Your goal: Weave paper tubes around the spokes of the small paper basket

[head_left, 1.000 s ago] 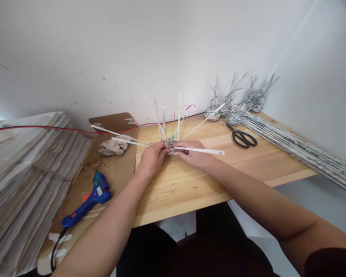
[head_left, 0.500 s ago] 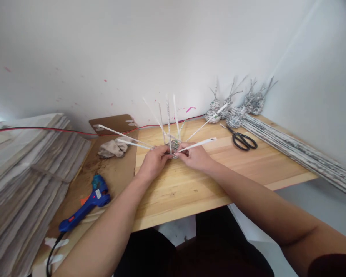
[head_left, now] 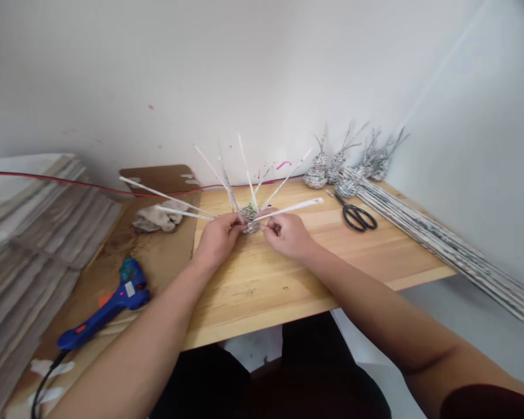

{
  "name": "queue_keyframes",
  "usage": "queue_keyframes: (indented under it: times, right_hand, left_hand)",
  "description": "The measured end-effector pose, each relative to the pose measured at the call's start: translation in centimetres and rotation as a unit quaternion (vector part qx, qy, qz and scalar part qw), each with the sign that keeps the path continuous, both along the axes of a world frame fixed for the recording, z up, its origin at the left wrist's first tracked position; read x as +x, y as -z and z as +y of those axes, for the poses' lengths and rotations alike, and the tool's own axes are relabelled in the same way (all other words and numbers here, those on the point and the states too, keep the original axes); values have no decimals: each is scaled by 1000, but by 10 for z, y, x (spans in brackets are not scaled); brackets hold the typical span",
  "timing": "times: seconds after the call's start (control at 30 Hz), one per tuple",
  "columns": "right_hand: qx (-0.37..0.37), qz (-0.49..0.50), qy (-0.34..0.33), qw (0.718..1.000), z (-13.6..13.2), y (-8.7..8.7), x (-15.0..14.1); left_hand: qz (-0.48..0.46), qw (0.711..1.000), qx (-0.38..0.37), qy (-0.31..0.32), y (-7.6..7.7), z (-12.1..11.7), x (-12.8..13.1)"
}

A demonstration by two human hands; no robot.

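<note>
A small woven newspaper piece (head_left: 251, 226) stands on the wooden tabletop, with several thin rolled-paper tubes (head_left: 247, 171) fanning up and outward from it. At its left side my left hand (head_left: 220, 235) is closed, thumb and fingers pinching the woven edge. My right hand (head_left: 287, 234) is on the right, fingers curled and pinched at a paper tube close to the weave; the exact grip is partly hidden. One white tube (head_left: 294, 207) slants across just above the right hand's knuckles. Two more tubes stick out leftward over my left hand.
Black-handled scissors (head_left: 358, 217) lie to the right, near finished woven shapes (head_left: 317, 171) by the wall. A bundle of long paper tubes (head_left: 436, 238) overhangs the right edge. Left are a blue glue gun (head_left: 107, 308), a crumpled cloth (head_left: 159, 216) and stacked paper (head_left: 39, 250).
The view has shifted slightly, so most things sit further left. My right hand has drawn a little away from the woven piece, and the upright tubes lean more to the left.
</note>
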State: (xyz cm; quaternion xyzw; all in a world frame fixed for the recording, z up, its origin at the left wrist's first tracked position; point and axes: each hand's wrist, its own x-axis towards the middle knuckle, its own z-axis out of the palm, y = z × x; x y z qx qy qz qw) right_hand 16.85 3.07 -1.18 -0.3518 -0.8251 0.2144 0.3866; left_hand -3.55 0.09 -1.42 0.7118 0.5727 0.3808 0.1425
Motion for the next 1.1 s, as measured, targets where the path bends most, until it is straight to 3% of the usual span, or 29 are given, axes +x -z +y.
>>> queue_keyframes:
  times: [0.17,0.3,0.57,0.73,0.9,1.1]
  right_hand:
    - [18,74,35,997,3,-5,4]
    - [52,82,-2,995,1,-12,6]
    - [37,85,-11,996,-2,-16,6]
    - [47,95,-82,991,1,-16,8]
    - [6,126,-103,987,0,-19,7]
    - [-76,85,-119,986,-5,-22,8]
  left_hand:
    - [-10,1000,0,-10,0,1,-3]
    - [-9,1000,-6,4,-2,0,-3]
    - [-11,1000,-4,21,-3,0,-3]
    - [-17,1000,-10,23,-5,0,-4]
    - [-35,999,-21,30,-3,1,-4]
    - [-32,998,-28,54,-2,2,-5]
